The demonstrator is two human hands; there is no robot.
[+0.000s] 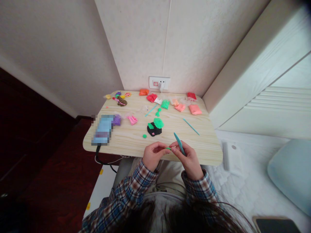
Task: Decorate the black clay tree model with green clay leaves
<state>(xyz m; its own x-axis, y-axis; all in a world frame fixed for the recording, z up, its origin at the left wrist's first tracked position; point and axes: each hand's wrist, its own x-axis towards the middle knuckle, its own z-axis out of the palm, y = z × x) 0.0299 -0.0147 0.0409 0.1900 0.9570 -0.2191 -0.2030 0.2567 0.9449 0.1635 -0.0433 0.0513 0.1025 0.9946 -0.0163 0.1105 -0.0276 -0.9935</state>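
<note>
Both my hands hover over the near edge of a small wooden table (pixel 126 139). My left hand (pixel 153 155) and my right hand (pixel 188 158) pinch a small green piece of clay (pixel 168 148) between their fingertips. A teal plastic modelling tool (pixel 179 143) is also gripped in my right hand, its blade pointing up and away. Just beyond my hands sits a black clay figure (pixel 154 130) topped with green clay leaves (pixel 158 123). A tiny green clay ball (pixel 144 136) lies to its left.
Several bags of coloured clay lie along the table's far edge, among them red (pixel 151 97), green (pixel 165 104) and salmon (pixel 195 109). A second teal tool (pixel 190 126) lies at right, a phone (pixel 103 128) at left. A wall socket (pixel 159 83) is behind, a bed (pixel 243 181) at right.
</note>
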